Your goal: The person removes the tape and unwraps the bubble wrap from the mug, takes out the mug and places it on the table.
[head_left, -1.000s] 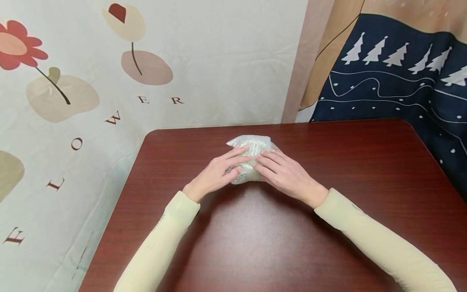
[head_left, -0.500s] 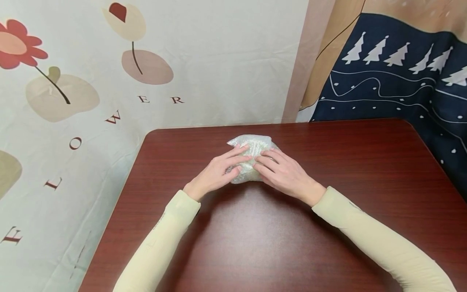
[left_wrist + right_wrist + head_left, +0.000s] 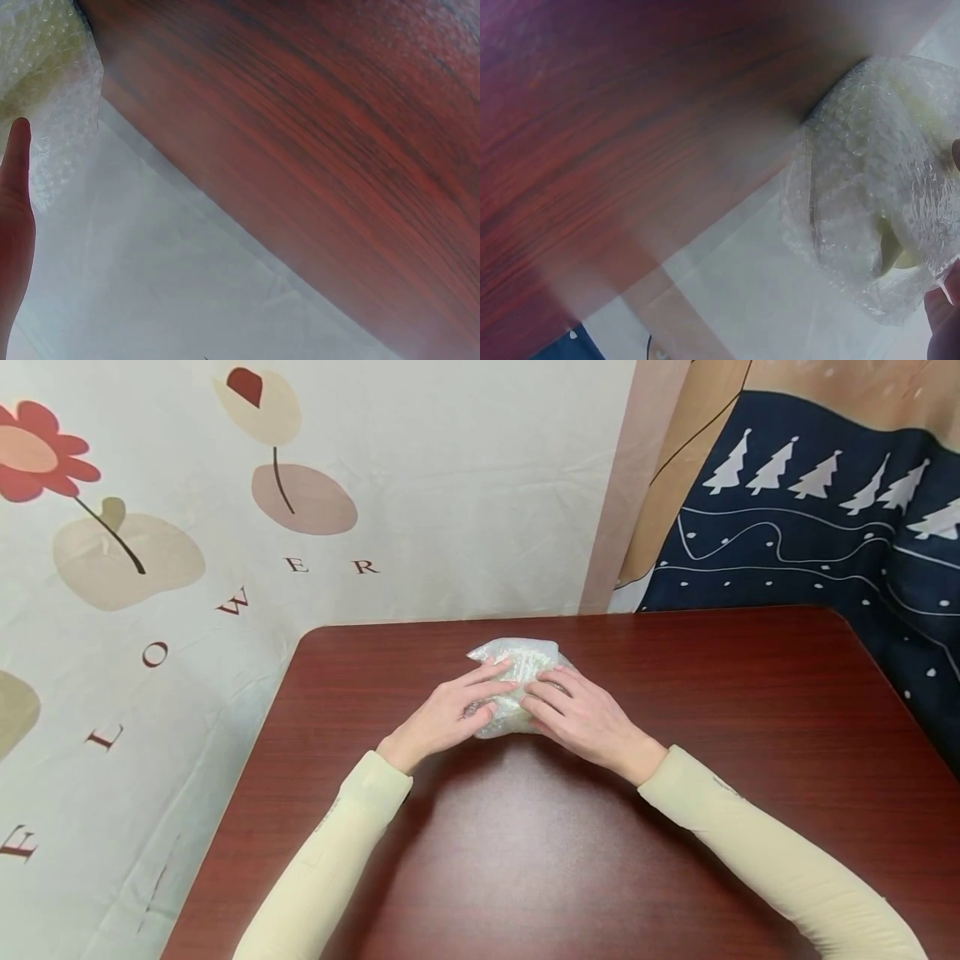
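A bundle of clear bubble wrap (image 3: 521, 657) lies near the far edge of the table, with something pale and yellowish-green showing through it. My left hand (image 3: 450, 710) rests on its left side, fingers nearly straight and spread. From the right, my right hand (image 3: 585, 718) rests on the bundle with fingers slightly bent. In the left wrist view, one finger (image 3: 16, 169) reaches to the bubble wrap (image 3: 64, 142). The right wrist view has the wrapped bundle (image 3: 855, 165), loose at its end, with fingertips (image 3: 952, 285) at the frame's right edge. What is inside cannot be made out.
The dark red-brown wooden table (image 3: 525, 843) has rounded far corners. Behind it hangs a pale cloth (image 3: 465, 527) printed with flowers and letters. A navy cloth (image 3: 795, 543) with white trees hangs at the back right.
The right forearm has shifted slightly to the left and the right fingers have moved a little. The bundle and the left hand stay in place.
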### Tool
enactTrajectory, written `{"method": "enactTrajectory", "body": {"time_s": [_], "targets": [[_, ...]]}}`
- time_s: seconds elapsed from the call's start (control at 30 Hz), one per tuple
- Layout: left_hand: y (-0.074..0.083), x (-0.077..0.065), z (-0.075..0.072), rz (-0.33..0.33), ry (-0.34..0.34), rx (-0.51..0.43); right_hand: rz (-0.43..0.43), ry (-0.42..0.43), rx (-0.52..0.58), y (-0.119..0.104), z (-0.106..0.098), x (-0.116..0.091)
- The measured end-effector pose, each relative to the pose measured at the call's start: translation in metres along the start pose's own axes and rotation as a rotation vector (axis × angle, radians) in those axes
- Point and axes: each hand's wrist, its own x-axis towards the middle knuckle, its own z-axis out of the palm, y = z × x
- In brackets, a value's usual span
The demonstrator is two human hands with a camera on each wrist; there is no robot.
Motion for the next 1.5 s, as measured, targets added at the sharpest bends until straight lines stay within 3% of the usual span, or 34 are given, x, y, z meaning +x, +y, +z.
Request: {"method": "enactTrajectory", "body": {"time_s": [0.3,0.7,0.97,1.27,1.5], "targets": [[0.002,0.0,0.001,-0.008,0.001,0.02,0.045,0.007,0.048,-0.001,-0.002,-0.004],[0.006,-0.006,0.007,-0.005,0.061,0.072,0.332,0.224,0.262,-0.02,-0.038,-0.024],[0.007,-0.006,0.009,-0.002,0.073,0.041,0.536,0.123,0.472,-0.045,-0.04,-0.026],[0.006,-0.006,0.012,0.006,0.081,0.037,0.883,-0.082,0.626,-0.062,-0.036,-0.02],[0.011,-0.005,0.015,0.007,0.125,0.058,1.018,-0.11,0.724,-0.061,-0.03,-0.017]]}}
